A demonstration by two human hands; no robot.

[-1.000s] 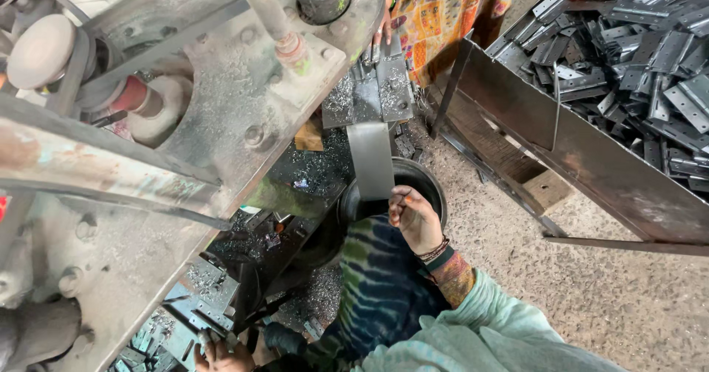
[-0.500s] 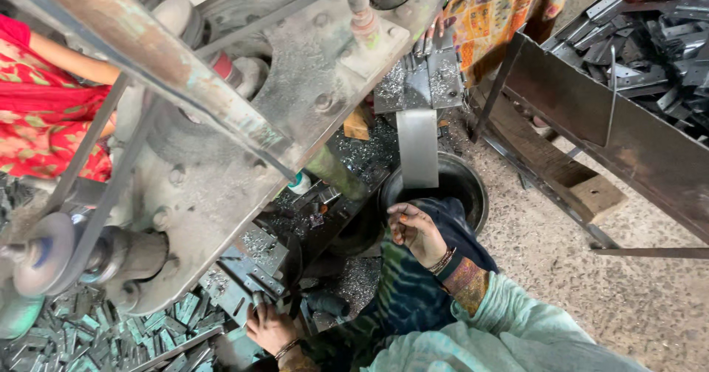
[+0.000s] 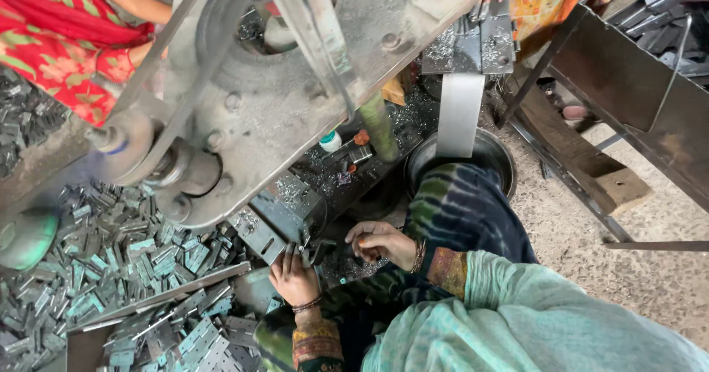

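Small flat metal piece (image 3: 319, 252), dark and bent, pinched between the two hands at the lower edge of the press machine (image 3: 295, 106), just under its slanted steel block (image 3: 279, 217); probably light, stiff and sharp along the stamped edges, likely oily too, so best taken by the flat faces, fingertips clear of the cut rim. Left hand (image 3: 295, 277) reaching up from below, fingers curled on the near end of the piece; right hand (image 3: 378, 240) coming in from the right, thumb and fingers closed toward its other end, though whether truly gripping or only steadying cannot be told. Bangles on both wrists, patterned sleeves, a pale green shawl (image 3: 532, 320) near the camera. To the left, a deep heap of grey-green stamped hinges (image 3: 111, 269) across the floor. Farther right, a round steel bowl (image 3: 487, 154) under a flat metal chute (image 3: 459, 114). Far left, another person in red floral cloth (image 3: 66, 40); far right, a rusty metal bin (image 3: 635, 69) on a frame.
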